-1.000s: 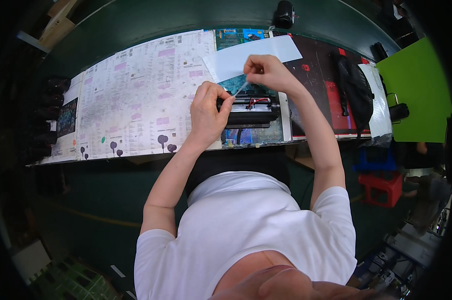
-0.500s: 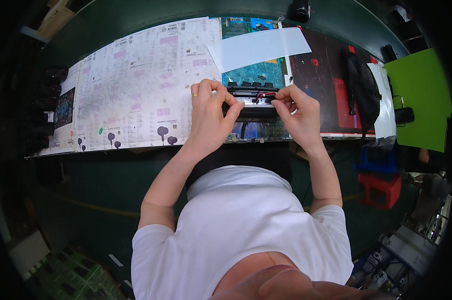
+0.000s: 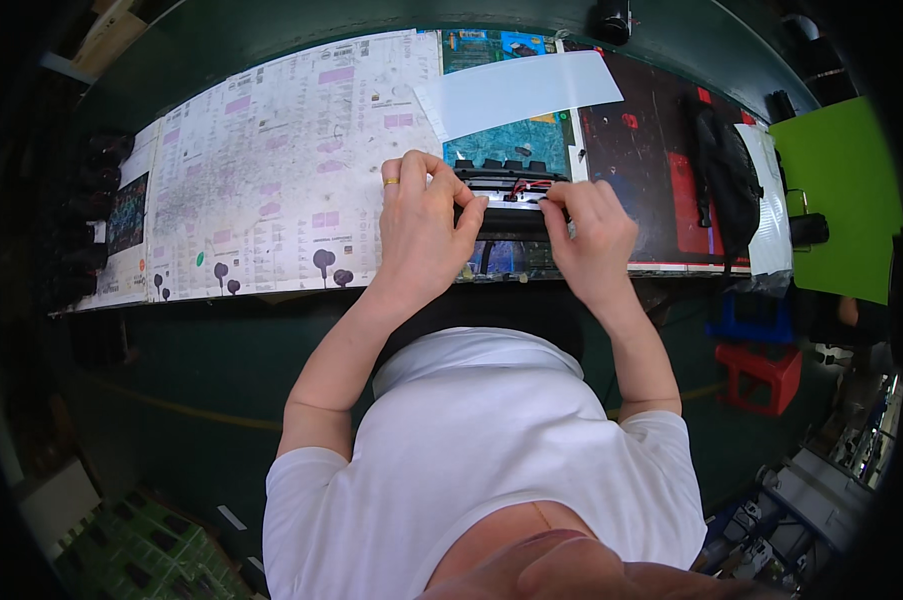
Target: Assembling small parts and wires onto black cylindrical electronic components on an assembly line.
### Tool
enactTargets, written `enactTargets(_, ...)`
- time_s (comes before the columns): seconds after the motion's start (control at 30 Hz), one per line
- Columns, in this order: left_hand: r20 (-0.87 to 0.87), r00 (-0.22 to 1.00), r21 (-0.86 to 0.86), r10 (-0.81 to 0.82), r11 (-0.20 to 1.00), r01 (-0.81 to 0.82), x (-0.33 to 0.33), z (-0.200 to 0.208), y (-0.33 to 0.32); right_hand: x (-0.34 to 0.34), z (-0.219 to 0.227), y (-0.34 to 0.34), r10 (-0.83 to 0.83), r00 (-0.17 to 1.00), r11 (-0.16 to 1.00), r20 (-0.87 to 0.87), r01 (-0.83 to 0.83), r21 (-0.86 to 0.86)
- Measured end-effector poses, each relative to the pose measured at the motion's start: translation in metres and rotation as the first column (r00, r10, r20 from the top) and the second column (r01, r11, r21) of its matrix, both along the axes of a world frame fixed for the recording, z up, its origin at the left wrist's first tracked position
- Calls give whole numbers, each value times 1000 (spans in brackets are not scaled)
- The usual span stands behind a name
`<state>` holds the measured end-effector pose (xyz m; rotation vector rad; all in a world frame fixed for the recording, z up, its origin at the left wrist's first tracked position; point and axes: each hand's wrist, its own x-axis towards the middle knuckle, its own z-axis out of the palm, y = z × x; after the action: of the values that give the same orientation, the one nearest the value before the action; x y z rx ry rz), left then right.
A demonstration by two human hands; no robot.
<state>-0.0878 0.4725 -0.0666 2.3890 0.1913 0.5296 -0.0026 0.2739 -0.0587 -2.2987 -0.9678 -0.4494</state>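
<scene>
A long black plastic housing (image 3: 516, 222) lies crosswise before me near the table's front edge. Along its middle runs a silver strip (image 3: 506, 200), with thin red and black wires (image 3: 524, 188) above it. My left hand (image 3: 419, 215) is closed at the strip's left end, thumb and forefinger pressed on it. At the right end, the thumb and forefinger of my right hand (image 3: 589, 235) pinch close together on the strip. Whatever small part lies under the fingertips is hidden. Several black knob-like bumps (image 3: 511, 165) line the housing's far side.
Beyond the housing lies a pale white sheet (image 3: 521, 95). A black bag-like item (image 3: 726, 185) rests at the right, beside a green board (image 3: 836, 200). Several dark objects (image 3: 91, 215) line the left edge. A red stool (image 3: 759, 378) stands at lower right.
My right hand's fingers have straightened and shifted slightly at the strip's right end. My left hand stays almost where it was. The housing has barely moved.
</scene>
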Motion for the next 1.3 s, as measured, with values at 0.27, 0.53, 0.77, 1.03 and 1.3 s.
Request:
enactTargets(0.27,27,998,83,48,995,-50,-4,4,1,-12,-19,-22,-52,977,998,208,44,44)
enactTargets(0.53,199,955,112,-220,973,201,13,-10,-8,8,-19,3,213,974,971,-71,-203,127)
enactTargets(0.77,290,930,58,-226,974,219,10,-17,19,23,-16,-29,281,927,960,-249,-274,62)
enactTargets(1.03,202,901,320,384,844,-431,-17,-31,265,124,-20,-34,492,653,858,-575,-252,448)
enactTargets(1.3,366,489,656,792,153,-739,-56,29,544,308,-33,54,23,784,930,-620,211,301)
